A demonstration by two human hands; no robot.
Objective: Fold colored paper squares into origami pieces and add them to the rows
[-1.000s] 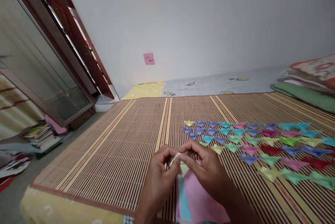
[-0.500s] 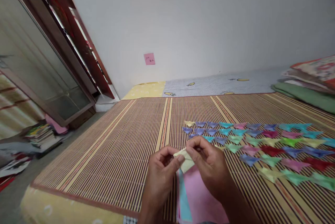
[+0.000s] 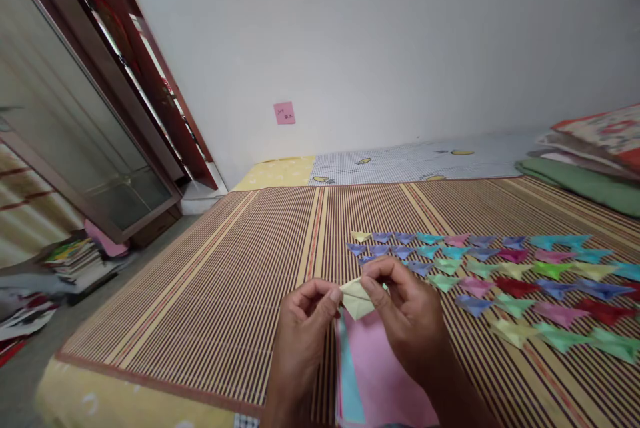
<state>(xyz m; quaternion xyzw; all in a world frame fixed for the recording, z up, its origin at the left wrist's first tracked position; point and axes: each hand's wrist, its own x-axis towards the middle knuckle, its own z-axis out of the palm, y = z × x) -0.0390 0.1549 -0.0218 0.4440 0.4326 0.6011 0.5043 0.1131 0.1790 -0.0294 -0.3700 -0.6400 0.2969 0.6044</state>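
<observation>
A small folded pale yellow paper (image 3: 356, 299) is pinched between both my hands above a striped mat (image 3: 215, 295). My left hand (image 3: 303, 341) grips its left corner with thumb and fingers closed. My right hand (image 3: 407, 321) holds its right side, fingers curled over the top. Under my hands lies a stack of paper sheets (image 3: 375, 381), pink on top with a light blue edge. To the right, several rows of folded paper pieces (image 3: 480, 268) in blue, green, pink, red and yellow lie on the mat.
A white wall with a pink sticky note (image 3: 284, 113) stands behind. A glass-door cabinet (image 3: 85, 121) and piled books (image 3: 75, 258) are at the left. Folded bedding (image 3: 590, 155) lies at the far right. A patterned sheet (image 3: 415, 161) shows beyond the mat.
The yellow paper has been turned and spread out a little between my fingers, now showing a wider flat face. Both hands stay in nearly the same place.
</observation>
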